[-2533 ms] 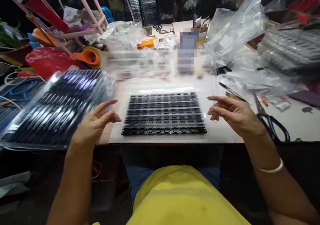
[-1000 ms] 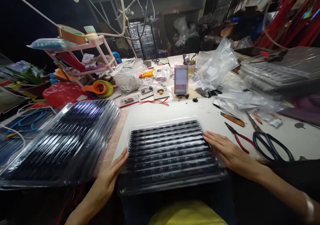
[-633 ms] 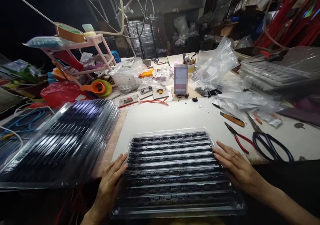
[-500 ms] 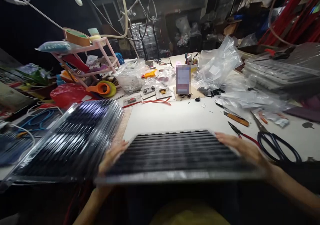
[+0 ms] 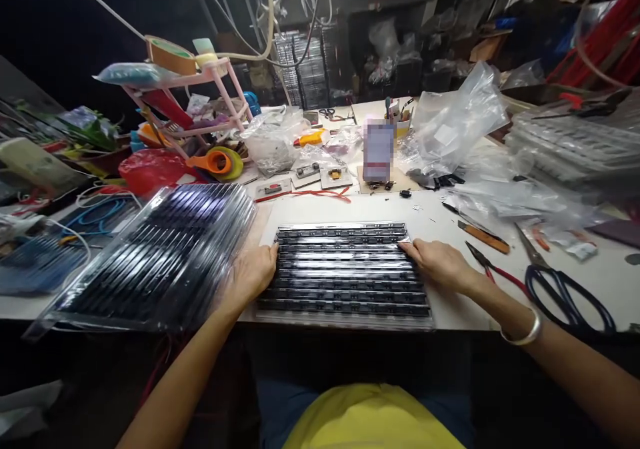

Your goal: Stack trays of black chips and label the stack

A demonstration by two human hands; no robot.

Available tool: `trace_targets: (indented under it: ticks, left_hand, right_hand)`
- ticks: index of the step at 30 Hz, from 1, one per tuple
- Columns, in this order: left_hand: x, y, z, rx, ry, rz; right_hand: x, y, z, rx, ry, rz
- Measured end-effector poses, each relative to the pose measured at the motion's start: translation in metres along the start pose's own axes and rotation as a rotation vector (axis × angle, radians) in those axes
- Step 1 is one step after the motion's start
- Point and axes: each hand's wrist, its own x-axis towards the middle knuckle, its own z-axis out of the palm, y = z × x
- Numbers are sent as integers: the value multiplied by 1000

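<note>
A clear plastic tray with rows of black strips (image 5: 345,269) lies flat at the front edge of the white table (image 5: 465,296). My left hand (image 5: 257,269) is closed on its left edge, fingertips partly hidden. On the opposite side, my right hand (image 5: 435,259) pinches the tray's right edge near the upper corner. To the left rests a stack of similar trays with black strips (image 5: 160,256), close beside my left hand.
Large scissors (image 5: 555,282), red-handled pliers (image 5: 493,266) and a wooden-handled knife (image 5: 484,236) lie right. Behind are a propped phone (image 5: 379,149), plastic bags (image 5: 460,122), orange tape dispenser (image 5: 215,162) and pink rack (image 5: 220,96).
The tray has gone from raised and tilted near me to flat on the table, a little farther forward. Both hands moved with it, still at its sides. The camera view has shifted slightly.
</note>
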Motion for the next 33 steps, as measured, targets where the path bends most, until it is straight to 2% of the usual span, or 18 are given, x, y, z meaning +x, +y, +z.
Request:
trace_targets:
  ticks: [3,5,9,11,13,16,18,23,26,30,33]
  left_hand:
    - [-2,10,0,62,23,37]
    - [-6,23,2,79,31,108]
    - [-12,61,15,48,-76,445]
    - [-13,75,18,22,-117,552]
    - [-12,79,18,2,-142,605]
    - [-12,65,13,-14,-154,655]
    - [-13,48,13,-21,-128,628]
    - [-17,10,25,-133,-35,386]
    - [-18,3,32,-229,-10,325]
    - [-19,1,34,-305,31,271]
    - [-18,1,32,-311,48,287]
  right_hand:
    - [-5,-13,2,-153,49,-41]
    - [-7,-27,7,-201,73,-142]
    - [3,-60,26,-250,20,-484]
    - [11,-70,34,-240,-15,-587]
    - [18,-74,37,-213,-38,-632]
    - [18,-65,35,-199,-35,-676]
    - [14,-55,33,-188,3,-643]
    - [5,-43,33,-155,111,-523]
    - [2,-43,34,-150,139,-514]
    - [-6,-39,34,-161,267,-389]
    - [-8,-38,31,-174,295,-375]
